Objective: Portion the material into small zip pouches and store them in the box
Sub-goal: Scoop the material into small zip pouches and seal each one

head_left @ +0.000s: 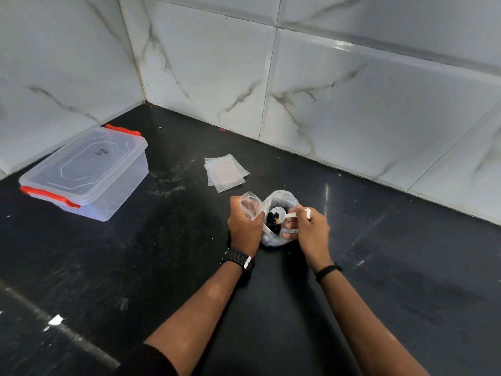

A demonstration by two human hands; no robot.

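My left hand [244, 222] grips a small clear zip pouch [250, 204] with its mouth held open and upright. Beside it on the right stands a larger clear bag [282, 198] holding dark material [272, 222]. My right hand [311, 226] pinches the handle of a white plastic scoop [279, 213], whose bowl sits inside the bag's mouth over the dark material. A clear plastic box [84, 172] with red clips and its lid on rests at the left of the counter, well away from both hands.
A small stack of empty zip pouches [226, 173] lies flat on the black counter [162, 253] behind the bag. Marble-patterned wall tiles [352, 104] close off the back and left. Pale specks and smears mark the counter surface.
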